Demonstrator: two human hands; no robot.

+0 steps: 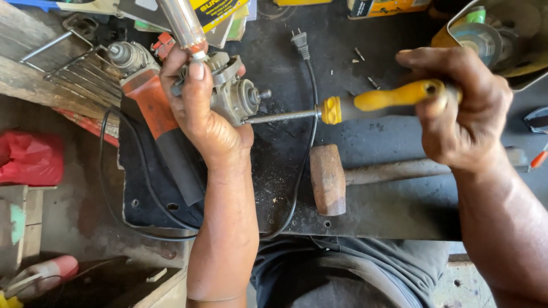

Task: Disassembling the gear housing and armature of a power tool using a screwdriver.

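The left hand point(200, 108) is wrapping tightly around a grey metal angle-grinder gear head point(231, 91), thumb pressing across its top, holding it up above the dark, dusty metal workbench point(388, 211); a small threaded spindle is sticking out of the head toward the right. The right hand point(462, 108) is closing fully around the yellow plastic handle of a long steel-shafted screwdriver point(365, 102), fingers curling over it, and the shaft is running level to the left with its tip meeting the lower side of the gear head. Just left of the held part, an orange and black angle grinder body point(154, 120) is lying tilted on the bench, its black power cord point(305, 154) looping down and back up to a two-pin plug near the top. Under the screwdriver, a rusty-headed hammer with a worn handle point(328, 179) is lying flat on the bench, apart from both hands. A few small screws point(359, 55) are lying scattered near the plug. A red plastic bag point(31, 158) is sitting off at far left.
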